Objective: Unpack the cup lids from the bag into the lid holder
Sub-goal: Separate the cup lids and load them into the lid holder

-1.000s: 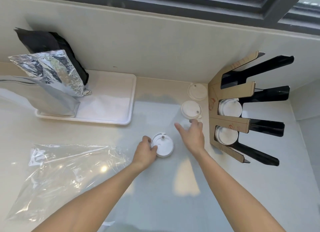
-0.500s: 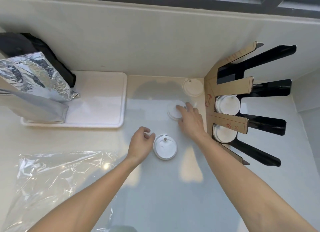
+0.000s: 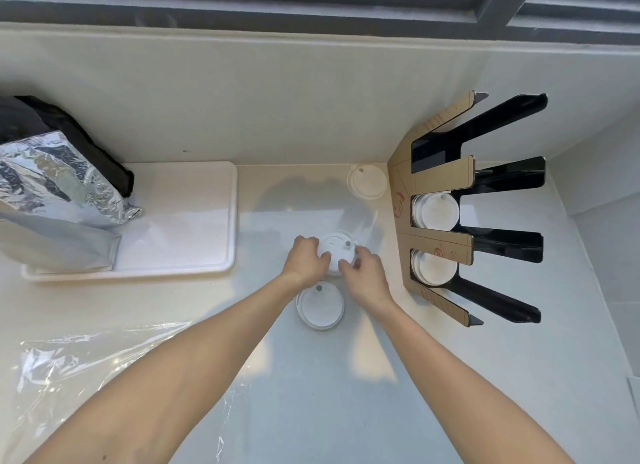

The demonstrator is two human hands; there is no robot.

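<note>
Both hands (image 3: 341, 267) gripping round white lid stack (image 3: 337, 250), grey-dotted top

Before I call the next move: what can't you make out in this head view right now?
- Lid stack: how many lids; both hands, left hand and right hand, cover its sides.
- Lid holder: depth of the stacks in its two filled slots; seen from above.
- Plastic bag: cut off at the left edge.

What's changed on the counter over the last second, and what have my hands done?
The left hand let go of the near lid and moved up to the middle lid stack. The right hand reached that stack first, and now both hands grip it together. The far lid, the lid holder with its two filled slots, the plastic bag and the tray stayed put.
</note>
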